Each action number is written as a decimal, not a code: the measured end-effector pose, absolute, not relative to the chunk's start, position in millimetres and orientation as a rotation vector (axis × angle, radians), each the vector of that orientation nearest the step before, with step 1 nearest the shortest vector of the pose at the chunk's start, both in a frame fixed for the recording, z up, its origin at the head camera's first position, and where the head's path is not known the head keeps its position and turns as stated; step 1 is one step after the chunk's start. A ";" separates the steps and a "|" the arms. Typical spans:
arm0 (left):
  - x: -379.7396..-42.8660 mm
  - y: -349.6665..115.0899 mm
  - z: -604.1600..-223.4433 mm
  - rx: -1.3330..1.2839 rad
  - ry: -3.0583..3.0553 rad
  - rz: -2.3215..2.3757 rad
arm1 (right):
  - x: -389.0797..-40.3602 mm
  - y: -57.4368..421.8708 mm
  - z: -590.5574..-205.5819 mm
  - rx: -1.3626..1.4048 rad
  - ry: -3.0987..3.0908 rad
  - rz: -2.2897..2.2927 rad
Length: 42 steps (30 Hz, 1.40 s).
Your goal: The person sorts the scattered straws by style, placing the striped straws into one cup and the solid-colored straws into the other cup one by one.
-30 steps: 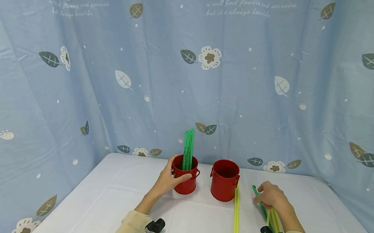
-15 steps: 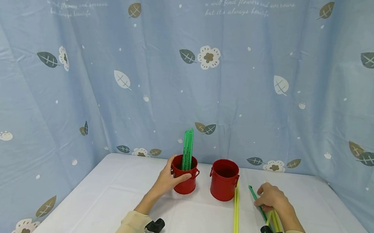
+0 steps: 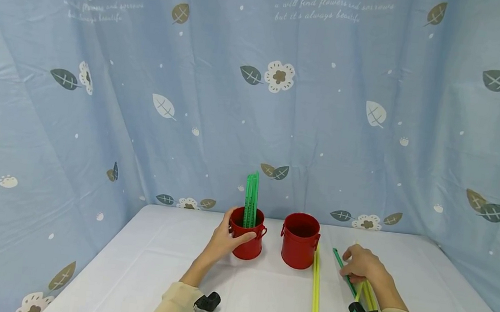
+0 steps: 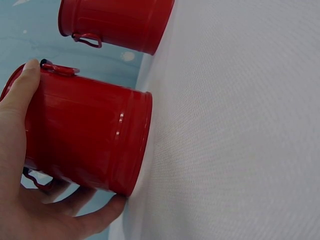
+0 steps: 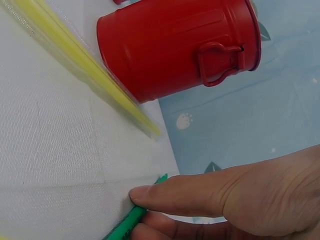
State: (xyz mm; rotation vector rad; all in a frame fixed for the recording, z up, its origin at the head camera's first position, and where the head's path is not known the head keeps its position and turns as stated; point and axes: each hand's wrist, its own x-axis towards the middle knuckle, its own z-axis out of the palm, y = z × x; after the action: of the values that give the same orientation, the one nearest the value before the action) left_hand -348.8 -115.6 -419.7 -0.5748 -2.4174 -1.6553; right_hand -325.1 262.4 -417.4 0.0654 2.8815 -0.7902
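My left hand (image 3: 223, 240) grips the side of a red metal bucket (image 3: 247, 248), thumb and fingers spread around its wall. Several green wrapped straws (image 3: 251, 202) stand upright in that bucket. My right hand (image 3: 364, 267), over the table at the right, pinches a thin green wrapped straw (image 5: 127, 224) between thumb and fingers near its far end. Under the right wrist lie yellow wrapped straws (image 3: 369, 296), partly hidden by the hand and forearm. A second red bucket (image 3: 299, 249) stands between the hands, with nothing seen sticking out of it.
Yellow wrapped straws (image 3: 315, 297) lie lengthwise just right of the second bucket, close to its base. White cloth covers the table (image 3: 260, 306). A blue patterned curtain (image 3: 326, 134) hangs behind the table's back edge.
The green straw's far end has shifted slightly left at my right hand. A yellow straw under that wrist has swung, its near end going left. My left hand stays on the bucket.
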 end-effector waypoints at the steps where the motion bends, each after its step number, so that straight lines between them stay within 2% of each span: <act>1: -348.5 -115.4 -419.2 -0.575 -2.417 -1.655 | -325.2 262.6 -417.3 0.061 2.884 -0.788; 13: -346.6 -115.5 -417.8 -0.574 -2.423 -1.652 | -329.9 267.0 -416.3 -0.004 2.883 -0.846; 20: -347.1 -115.1 -418.8 -0.565 -2.425 -1.653 | -334.6 267.2 -411.9 0.084 2.860 -0.842; 26: -346.8 -115.3 -417.6 -0.565 -2.434 -1.628 | -335.0 268.6 -405.8 0.051 2.880 -0.857; 37: -374.5 -117.6 -446.7 -0.529 -2.420 -1.602 | -337.4 270.3 -401.5 -0.038 2.909 -0.981; 42: -377.1 -119.0 -449.4 -0.529 -2.428 -1.601 | -337.8 272.1 -400.6 -0.082 2.913 -1.062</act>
State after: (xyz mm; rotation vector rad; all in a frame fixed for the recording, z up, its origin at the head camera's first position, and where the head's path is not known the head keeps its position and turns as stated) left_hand -377.1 -119.0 -449.4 -0.5290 -2.4283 -1.6009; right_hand -337.8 272.1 -400.6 -0.0820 2.9132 -1.0625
